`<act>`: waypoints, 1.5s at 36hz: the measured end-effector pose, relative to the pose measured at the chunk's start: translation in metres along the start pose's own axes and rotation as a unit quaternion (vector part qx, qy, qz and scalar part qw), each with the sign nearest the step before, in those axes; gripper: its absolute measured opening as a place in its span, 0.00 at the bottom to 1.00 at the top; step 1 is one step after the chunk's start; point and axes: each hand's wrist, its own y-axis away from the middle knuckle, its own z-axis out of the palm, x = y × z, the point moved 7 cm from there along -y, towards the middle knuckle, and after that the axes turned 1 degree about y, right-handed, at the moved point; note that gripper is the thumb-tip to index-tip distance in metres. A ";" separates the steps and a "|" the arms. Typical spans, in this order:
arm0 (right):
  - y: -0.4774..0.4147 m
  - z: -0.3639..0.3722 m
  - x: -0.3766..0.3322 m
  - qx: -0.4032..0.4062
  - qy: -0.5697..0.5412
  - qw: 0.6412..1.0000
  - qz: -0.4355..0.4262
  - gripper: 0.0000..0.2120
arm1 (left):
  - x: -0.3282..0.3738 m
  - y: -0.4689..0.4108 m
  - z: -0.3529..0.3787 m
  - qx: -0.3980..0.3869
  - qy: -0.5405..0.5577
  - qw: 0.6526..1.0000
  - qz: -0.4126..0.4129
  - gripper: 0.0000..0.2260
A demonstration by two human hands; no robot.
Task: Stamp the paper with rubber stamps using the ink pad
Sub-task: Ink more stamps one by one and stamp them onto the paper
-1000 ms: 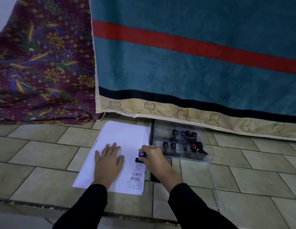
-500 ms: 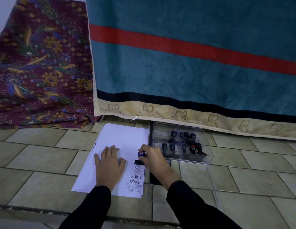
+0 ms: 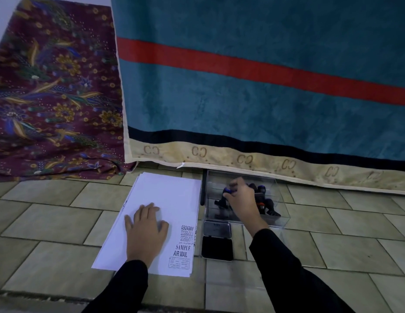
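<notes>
Tiled beige floor (image 3: pixel 50 222) serves as work surface; teal blanket with red stripe (image 3: pixel 242 109) hangs behind. White paper stack (image 3: pixel 170 199), one, lies flat: light, limp, likely to slide. Left hand (image 3: pixel 146 231) pins it, fingers straight. Clear plastic box (image 3: pixel 280 213), one, sits just right of it. Right hand (image 3: pixel 242 199) is inside, fingers curled round blue-topped rubber stamp (image 3: pixel 227 191). Stamps look small, rigid; grip by the knob. At least four seen, others hidden. Black ink pad (image 3: pixel 217 247), one, lies open beside the paper.

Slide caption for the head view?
Left hand rests flat on the white paper stack while right hand grips a blue-topped rubber stamp inside the clear plastic box.
</notes>
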 end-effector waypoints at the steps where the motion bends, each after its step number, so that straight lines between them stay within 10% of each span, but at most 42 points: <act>1: -0.001 0.004 0.001 -0.006 0.008 1.000 -0.001 0.12 | 0.000 0.000 0.000 -0.001 0.001 1.000 0.000 0.17; 11: -0.002 0.032 -0.020 -0.098 0.130 0.981 -0.104 0.07 | -0.003 -0.001 0.003 -0.010 0.001 1.000 -0.004 0.18; 18: -0.024 -0.006 -0.005 -0.008 0.151 0.987 -0.059 0.09 | -0.001 0.000 0.002 -0.009 0.001 1.000 -0.008 0.17; 33: -0.063 0.024 -0.007 -0.120 0.455 0.878 -0.087 0.14 | -0.001 0.000 0.001 -0.012 0.002 1.000 -0.007 0.17; 54: 0.035 -0.044 -0.033 0.046 0.009 0.990 -0.137 0.14 | -0.016 -0.011 -0.006 -0.010 0.222 0.972 -0.077 0.13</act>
